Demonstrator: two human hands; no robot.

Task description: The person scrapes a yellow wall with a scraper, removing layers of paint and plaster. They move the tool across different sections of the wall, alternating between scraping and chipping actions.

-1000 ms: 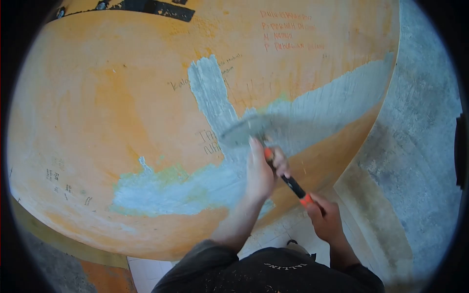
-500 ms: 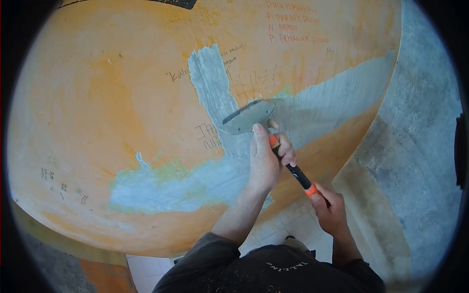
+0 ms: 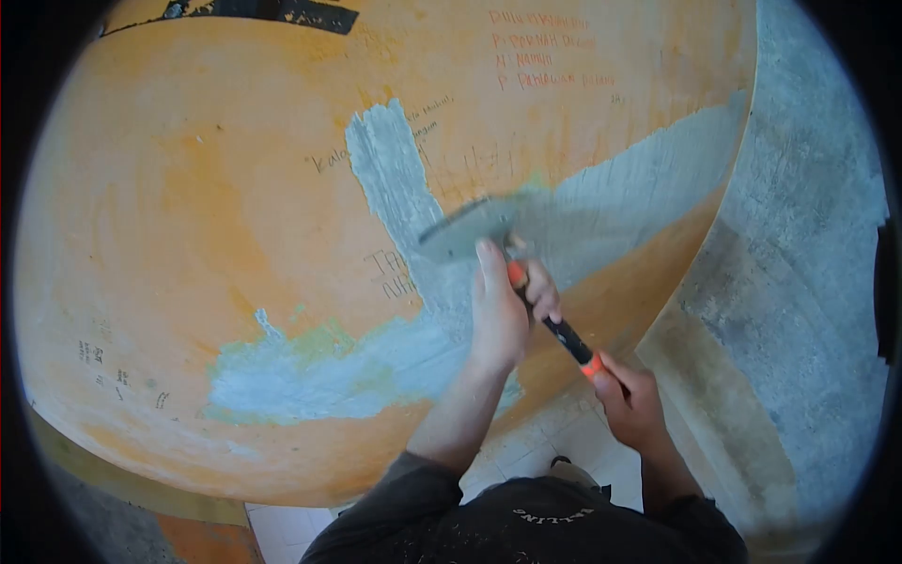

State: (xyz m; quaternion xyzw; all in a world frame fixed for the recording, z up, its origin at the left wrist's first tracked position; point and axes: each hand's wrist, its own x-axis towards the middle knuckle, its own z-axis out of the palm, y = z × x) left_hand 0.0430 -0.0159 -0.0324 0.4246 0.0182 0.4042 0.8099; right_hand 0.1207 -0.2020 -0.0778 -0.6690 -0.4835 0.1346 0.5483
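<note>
Scraper head (image 3: pixel 470 233) blurred; top edge crops black strip (image 3: pixel 319 13).

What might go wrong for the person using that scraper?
The left hand grips close to the wide grey head of the black-and-orange-handled scraper, so a slip could knock its knuckles on the curved orange-painted surface. The head's long straight edge might gouge the rough grey bare patch if tilted onto a corner.
</note>
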